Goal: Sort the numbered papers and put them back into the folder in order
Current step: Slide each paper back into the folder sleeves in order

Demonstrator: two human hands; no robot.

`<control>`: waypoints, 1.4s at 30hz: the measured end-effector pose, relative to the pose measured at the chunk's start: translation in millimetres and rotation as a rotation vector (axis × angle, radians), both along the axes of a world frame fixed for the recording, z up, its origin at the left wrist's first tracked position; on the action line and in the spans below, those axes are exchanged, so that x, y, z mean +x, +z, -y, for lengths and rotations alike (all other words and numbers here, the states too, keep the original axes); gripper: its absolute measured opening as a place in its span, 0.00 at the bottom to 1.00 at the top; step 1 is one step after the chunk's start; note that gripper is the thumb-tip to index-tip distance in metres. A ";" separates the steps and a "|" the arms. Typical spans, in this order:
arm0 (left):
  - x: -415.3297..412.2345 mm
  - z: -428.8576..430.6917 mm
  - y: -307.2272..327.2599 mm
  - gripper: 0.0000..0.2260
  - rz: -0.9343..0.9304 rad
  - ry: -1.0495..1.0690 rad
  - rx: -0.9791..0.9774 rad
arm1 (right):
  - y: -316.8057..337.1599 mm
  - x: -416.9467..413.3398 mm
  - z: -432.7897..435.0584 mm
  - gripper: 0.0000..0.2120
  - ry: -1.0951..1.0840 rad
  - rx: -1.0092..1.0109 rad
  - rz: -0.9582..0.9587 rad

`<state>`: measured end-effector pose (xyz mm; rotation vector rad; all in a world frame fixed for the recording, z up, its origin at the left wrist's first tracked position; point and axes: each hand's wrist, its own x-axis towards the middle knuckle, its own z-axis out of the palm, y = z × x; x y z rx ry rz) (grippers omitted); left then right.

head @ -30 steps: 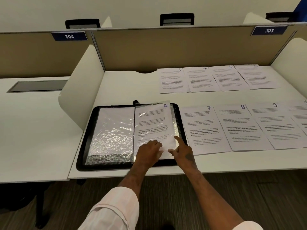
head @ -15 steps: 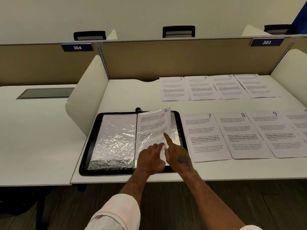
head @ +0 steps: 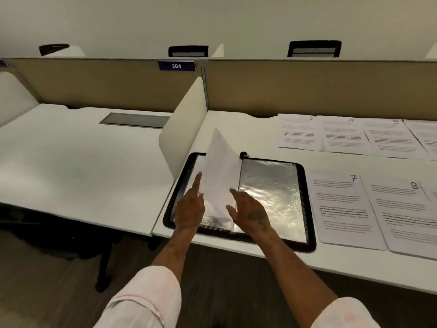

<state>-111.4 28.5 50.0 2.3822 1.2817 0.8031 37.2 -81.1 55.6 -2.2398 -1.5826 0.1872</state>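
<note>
Glossy plastic sleeve (head: pixel 269 192), matt paper sheets (head: pixel 340 209), smooth desk (head: pixel 82 162).

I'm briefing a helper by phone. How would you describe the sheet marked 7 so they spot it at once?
Find the white desk right of the 304 sign, where an open black folder lies. The sheet lies in the near row, just right of the folder. A handwritten blue 7 marks its top right corner; its right neighbour shows 8.

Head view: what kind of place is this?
Probably a shared office or study room: rows of white desks split by a tan partition, a numbered plate 304 on it, and chair backs beyond it.
</note>
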 end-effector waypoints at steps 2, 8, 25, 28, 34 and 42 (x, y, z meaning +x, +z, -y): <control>-22.7 -16.3 -7.2 0.20 -0.094 -0.031 -0.009 | -17.4 -3.1 -6.4 0.32 -0.001 -0.238 -0.001; -56.9 -45.5 -27.4 0.16 -0.358 -0.085 -0.149 | -64.0 -23.2 -12.1 0.39 -0.019 -0.534 -0.026; -27.8 -91.7 -32.9 0.32 -0.618 -0.235 -0.134 | -49.3 -7.3 -22.1 0.46 -0.209 -0.428 0.082; 9.0 -97.6 -14.7 0.35 -0.552 -0.286 -0.056 | -32.2 21.3 -25.6 0.55 -0.277 -0.333 0.116; 94.4 -101.0 16.9 0.36 -0.466 -0.371 0.038 | -5.9 101.0 -26.4 0.48 -0.384 -0.290 0.097; 223.1 -99.6 27.0 0.37 -0.401 -0.405 0.080 | -8.4 225.5 -21.4 0.45 -0.466 -0.226 0.140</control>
